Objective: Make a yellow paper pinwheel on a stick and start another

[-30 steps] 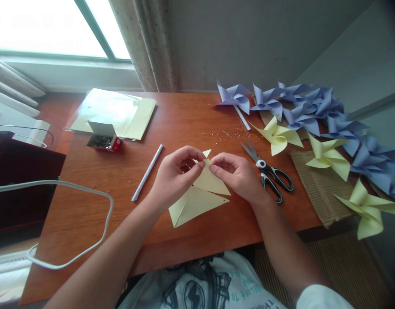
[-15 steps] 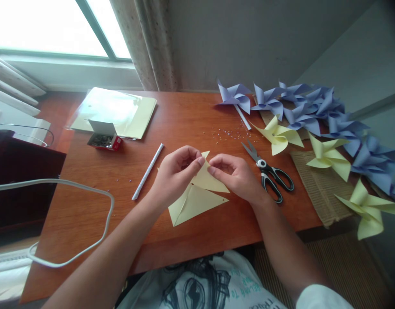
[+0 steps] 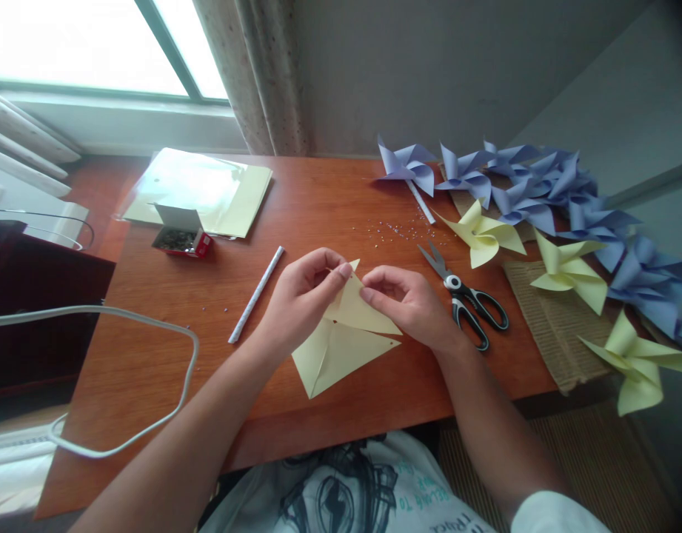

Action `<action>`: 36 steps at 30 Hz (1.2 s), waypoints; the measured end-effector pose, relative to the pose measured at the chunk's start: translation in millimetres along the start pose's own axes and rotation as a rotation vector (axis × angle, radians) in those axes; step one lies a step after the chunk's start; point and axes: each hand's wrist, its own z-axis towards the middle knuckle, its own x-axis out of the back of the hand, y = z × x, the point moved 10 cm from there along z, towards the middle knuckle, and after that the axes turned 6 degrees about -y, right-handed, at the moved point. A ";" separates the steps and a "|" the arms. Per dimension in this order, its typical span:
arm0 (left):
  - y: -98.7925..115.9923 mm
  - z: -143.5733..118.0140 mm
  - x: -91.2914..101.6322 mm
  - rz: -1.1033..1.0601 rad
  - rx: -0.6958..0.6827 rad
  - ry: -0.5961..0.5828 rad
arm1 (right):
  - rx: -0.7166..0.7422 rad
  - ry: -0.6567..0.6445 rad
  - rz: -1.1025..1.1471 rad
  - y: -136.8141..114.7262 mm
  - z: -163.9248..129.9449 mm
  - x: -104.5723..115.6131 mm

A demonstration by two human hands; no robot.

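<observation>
Both hands work on a yellow sheet of paper (image 3: 346,355), cut inward from its corners into triangular flaps, with small holes at some tips. My left hand (image 3: 304,296) pinches the far part of the sheet between thumb and forefinger; part of the sheet lies hidden beneath it. My right hand (image 3: 404,303) is closed in a pinch on the right edge of the upper flap. Just right of that hand lies a pair of scissors (image 3: 455,285) with black handles, blades partly apart. A rolled white paper stick (image 3: 256,295) rests left of my left hand.
Several purple pinwheels (image 3: 518,192) and yellow pinwheels (image 3: 571,274) lie along the right side, some over corrugated cardboard (image 3: 540,326). Small beads (image 3: 399,233) are scattered near the scissors. An open red box (image 3: 182,240), yellow paper stack (image 3: 255,196) and white cable (image 3: 192,363) are at left.
The yellow sheet has turned slightly, its lower corner shifting a little right and toward me. Both hands keep their pinch near its far corner.
</observation>
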 end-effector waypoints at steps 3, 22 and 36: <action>12.6 -1.3 19.2 0.112 -0.099 0.134 | -0.030 0.039 0.054 3.2 -1.0 4.4; -29.1 7.8 50.8 -0.298 0.139 0.255 | -0.007 0.260 0.320 12.9 -8.6 35.8; -21.1 7.5 58.6 -0.218 0.020 0.304 | 0.054 0.308 0.332 6.0 -13.7 42.0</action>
